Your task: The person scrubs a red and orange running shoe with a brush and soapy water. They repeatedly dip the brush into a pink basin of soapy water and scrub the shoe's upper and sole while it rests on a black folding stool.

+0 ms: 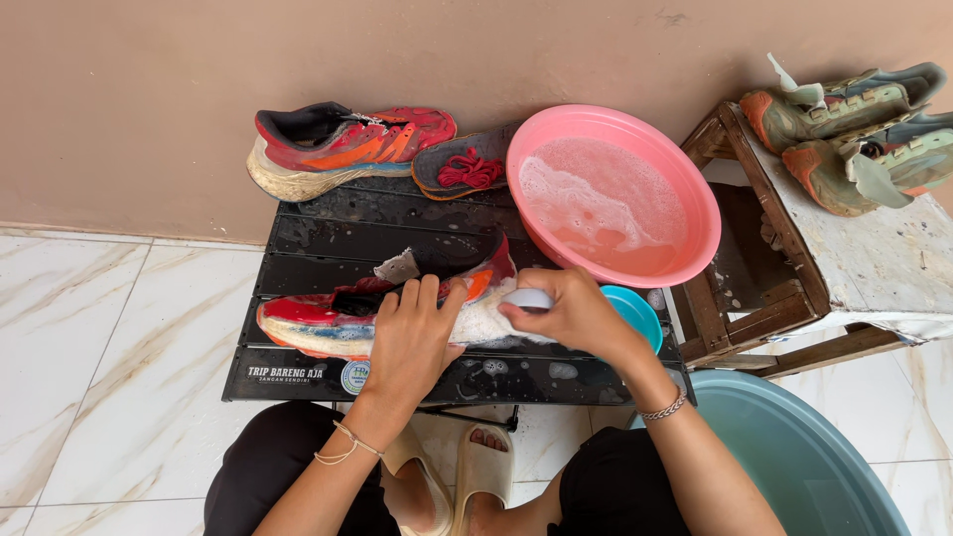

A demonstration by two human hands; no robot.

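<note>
- Red running shoe (328, 320) lying on its side on the low black slatted table (328, 238), toe to the left, heel end thick with white foam.
- Left hand (412, 337) pressed flat over the shoe's middle, fingers spread and curled down on the upper, pinning it to the slats.
- Right hand (568, 313) closed around a small white brush (527, 298), bristle end set against the soapy heel.
- Second red shoe (342, 147) at the table's far edge by the wall, upright on its sole, well apart from the hands.
- Grey insole (467, 164) just beside it, with coiled red laces (469, 171) resting on top.
- Pink basin (613, 194) of sudsy water at the table's right end, near the right hand.
- Small teal bowl (635, 313) tucked just behind the right wrist.
- Large blue-green tub (794, 457) on the tiled floor at lower right.
- Worn wooden stool (854, 258) to the right, carrying a pair of green and orange shoes (854, 134).
</note>
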